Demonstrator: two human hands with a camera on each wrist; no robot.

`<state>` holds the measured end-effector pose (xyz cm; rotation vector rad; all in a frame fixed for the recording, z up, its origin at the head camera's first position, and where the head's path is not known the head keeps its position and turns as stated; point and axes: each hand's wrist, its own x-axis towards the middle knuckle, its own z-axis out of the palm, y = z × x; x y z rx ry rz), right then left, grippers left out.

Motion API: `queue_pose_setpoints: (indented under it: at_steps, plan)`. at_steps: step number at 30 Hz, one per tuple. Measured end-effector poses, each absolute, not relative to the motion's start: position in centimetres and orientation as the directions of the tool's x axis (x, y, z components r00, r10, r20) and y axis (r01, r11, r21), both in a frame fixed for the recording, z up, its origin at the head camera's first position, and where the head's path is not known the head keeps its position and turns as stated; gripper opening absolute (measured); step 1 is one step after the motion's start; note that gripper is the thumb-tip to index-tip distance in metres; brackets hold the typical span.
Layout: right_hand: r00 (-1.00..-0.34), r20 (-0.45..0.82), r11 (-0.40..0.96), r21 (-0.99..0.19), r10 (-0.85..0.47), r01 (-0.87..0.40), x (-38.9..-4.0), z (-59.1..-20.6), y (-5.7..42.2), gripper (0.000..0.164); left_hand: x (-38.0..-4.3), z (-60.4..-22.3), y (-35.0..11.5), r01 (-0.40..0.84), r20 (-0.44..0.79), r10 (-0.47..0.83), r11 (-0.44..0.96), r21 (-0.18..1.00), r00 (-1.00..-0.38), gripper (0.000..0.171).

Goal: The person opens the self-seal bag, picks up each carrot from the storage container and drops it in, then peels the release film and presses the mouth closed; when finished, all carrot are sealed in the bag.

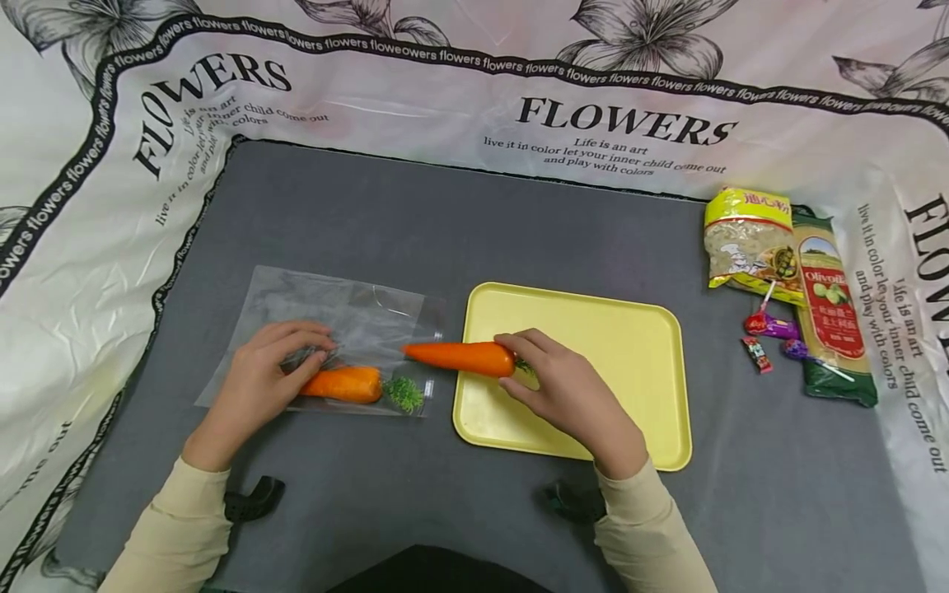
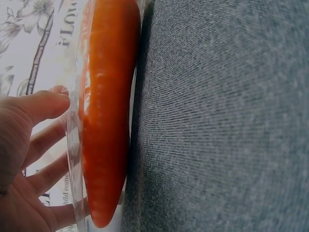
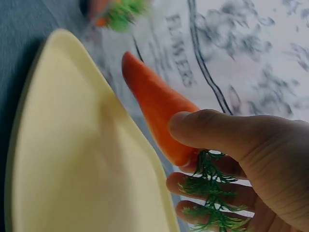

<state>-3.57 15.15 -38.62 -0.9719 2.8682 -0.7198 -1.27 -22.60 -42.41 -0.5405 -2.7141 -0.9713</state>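
A clear plastic bag [image 1: 371, 309] lies flat on the left of the grey cloth. Inside it is an orange carrot [image 1: 344, 385] with a short green tuft, also close up in the left wrist view. My left hand [image 1: 270, 371] rests on the bag beside that carrot, thumb and fingers apart and touching the film [image 2: 73, 140]. My right hand [image 1: 563, 383] pinches a second carrot [image 1: 460, 357] at its thick end, over the left edge of the yellow tray [image 1: 645, 387]. Its tip points toward the bag; its green leaves [image 3: 210, 193] hang under the palm in the right wrist view.
At the right stand a yellow-topped food packet [image 1: 749, 235] and a green-and-red olive oil pack [image 1: 834, 313]. Beside them lie a lollipop [image 1: 758, 321] and several small wrapped sweets [image 1: 758, 354]. A white flower-printed sheet [image 1: 415, 91] borders the grey cloth.
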Motion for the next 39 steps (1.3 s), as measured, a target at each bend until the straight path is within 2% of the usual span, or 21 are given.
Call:
queue_pose_setpoints:
  at_steps: [6,14,20,26,32,39]
  plan:
    - [-0.767,0.128,0.721,-0.271,-0.629,-0.637,-4.4,-39.8,11.7,0.045,-1.3,-42.4,-22.6,0.398,0.307,0.262,0.715,0.575,-0.915,0.023]
    - [-0.75,0.132,0.716,-0.231,-0.648,-0.659,-4.3,-41.4,9.8,0.049,-1.2,-42.4,-22.5,0.384,0.293,0.256,0.716,0.582,-0.921,0.022]
    - [-0.794,0.074,0.729,-0.35,-0.604,-0.588,-4.2,-41.4,11.9,0.051,-1.3,-42.4,-22.5,0.386,0.295,0.256,0.711,0.588,-0.921,0.021]
    - [-0.824,0.071,0.694,-0.502,-0.561,-0.516,-4.3,-41.7,13.9,0.037,-1.3,-42.5,-22.7,0.382,0.291,0.255,0.718,0.582,-0.922,0.021]
    - [-0.822,0.17,0.588,-0.622,-0.544,-0.518,-4.5,-41.8,13.0,0.025,-1.3,-42.5,-22.6,0.38,0.287,0.255,0.719,0.583,-0.923,0.021]
    - [-0.813,0.189,0.545,-0.656,-0.551,-0.522,-4.5,-41.6,10.4,0.023,-1.3,-42.4,-22.4,0.384,0.291,0.257,0.714,0.586,-0.922,0.022]
